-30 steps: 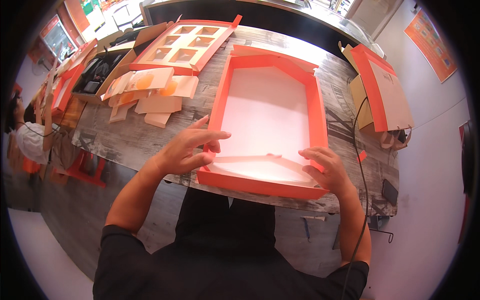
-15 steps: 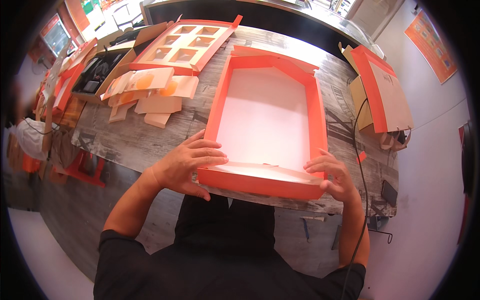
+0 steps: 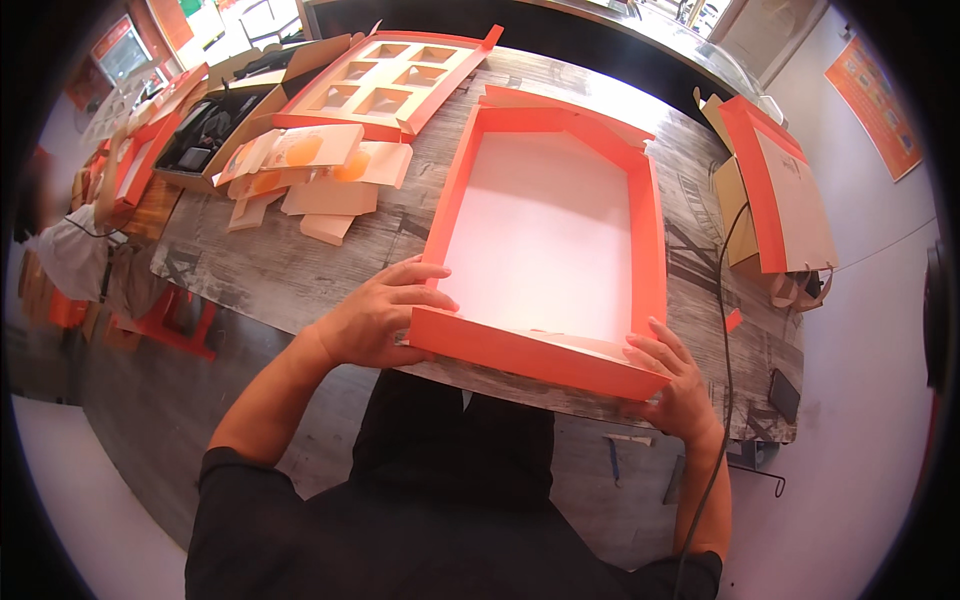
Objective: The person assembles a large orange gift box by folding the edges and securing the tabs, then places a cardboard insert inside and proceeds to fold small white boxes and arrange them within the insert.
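Note:
In front of me on the table lies an open, shallow cardboard box [image 3: 540, 235] with orange walls and a pale inner bottom. My left hand [image 3: 385, 312] grips its near left corner, the fingers over the side wall and the thumb low by the front wall. At the near right corner my right hand [image 3: 680, 385] pinches the box, fingertips inside and thumb against the outer front. A pale folded flap runs along the inside of the front wall. Loose flaps stick out at the far edge.
Flat printed carton pieces [image 3: 330, 200] lie to the left, before an orange tray with square openings [image 3: 390, 82]. A carton of black items [image 3: 215, 130] stands farther left. At right are a paper bag [image 3: 785, 195], a hanging cable [image 3: 722, 330] and a dark phone-like object [image 3: 783, 395]. Another person [image 3: 75, 250] is at far left.
The box's front wall stands more upright, showing less of its inner flap. My left thumb has moved up to the corner, and my right hand has shifted lower round its corner.

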The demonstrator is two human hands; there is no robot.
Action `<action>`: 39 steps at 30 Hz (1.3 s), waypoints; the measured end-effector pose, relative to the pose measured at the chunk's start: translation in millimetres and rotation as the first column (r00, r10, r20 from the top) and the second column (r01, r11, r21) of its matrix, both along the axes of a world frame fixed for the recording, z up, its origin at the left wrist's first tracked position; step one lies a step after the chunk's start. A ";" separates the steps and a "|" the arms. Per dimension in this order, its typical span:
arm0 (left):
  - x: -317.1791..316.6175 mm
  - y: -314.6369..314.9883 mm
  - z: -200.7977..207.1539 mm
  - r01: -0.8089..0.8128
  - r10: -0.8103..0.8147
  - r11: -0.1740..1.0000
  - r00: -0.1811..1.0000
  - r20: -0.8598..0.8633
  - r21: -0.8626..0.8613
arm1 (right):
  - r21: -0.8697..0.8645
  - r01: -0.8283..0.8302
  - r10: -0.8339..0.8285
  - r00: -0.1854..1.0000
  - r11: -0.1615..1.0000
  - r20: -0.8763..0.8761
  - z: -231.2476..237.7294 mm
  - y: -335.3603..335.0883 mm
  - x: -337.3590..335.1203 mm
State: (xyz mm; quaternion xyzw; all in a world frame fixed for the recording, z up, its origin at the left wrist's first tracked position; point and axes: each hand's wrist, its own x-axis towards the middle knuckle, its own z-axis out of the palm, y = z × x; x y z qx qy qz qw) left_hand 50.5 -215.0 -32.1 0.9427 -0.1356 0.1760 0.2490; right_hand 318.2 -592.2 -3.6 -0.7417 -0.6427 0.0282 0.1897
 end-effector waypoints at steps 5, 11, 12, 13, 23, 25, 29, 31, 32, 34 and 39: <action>1.7 -2.9 -9.0 -0.027 0.038 0.990 0.996 0.076 -0.142 | 0.186 0.025 -0.013 0.998 0.982 -0.066 -23.1 -6.4 12.4; 4.8 -4.7 -21.7 -0.032 0.070 0.971 0.985 0.155 -0.238 | 0.251 0.096 -0.062 0.988 0.963 -0.141 -25.1 -2.0 11.1; 5.1 -5.0 -24.0 -0.034 0.078 0.968 0.982 0.170 -0.248 | 0.273 0.148 -0.099 0.978 0.950 -0.185 -29.5 -2.5 10.6; 4.7 -5.5 -25.5 -0.041 0.087 0.964 0.982 0.168 -0.261 | 0.293 0.201 -0.135 0.964 0.935 -0.230 -36.4 -3.6 9.5; -1.0 -30.2 -37.4 -0.381 0.386 0.704 0.914 -0.128 -0.599 | 0.446 0.267 -0.083 0.917 0.854 -0.390 -60.9 -1.2 0.1; 2.0 -31.4 -38.3 -0.387 0.414 0.713 0.905 -0.094 -0.586 | 0.436 0.275 -0.169 0.949 0.857 -0.266 -66.7 -5.6 0.0; 11.2 -39.3 -38.9 -0.337 0.453 0.762 0.887 0.084 -0.553 | 0.392 0.138 -0.141 0.990 0.909 -0.022 -53.1 1.5 -1.9; 9.0 -42.9 -39.9 -0.405 0.492 0.720 0.871 0.003 -0.563 | 0.385 0.222 -0.206 0.975 0.896 -0.084 -54.1 1.7 -10.2; 7.0 -43.4 -40.9 -0.452 0.518 0.703 0.854 -0.040 -0.548 | 0.381 0.263 -0.237 0.965 0.887 -0.114 -54.3 2.2 -13.5; 7.3 -43.5 -41.7 -0.484 0.560 0.724 0.828 0.009 -0.492 | 0.403 0.253 -0.236 0.967 0.880 -0.093 -55.9 4.4 -14.8; 17.9 -44.2 -36.8 -0.417 0.533 0.826 0.797 0.284 -0.380 | 0.350 0.225 -0.251 0.968 0.909 0.030 -44.4 10.4 -18.6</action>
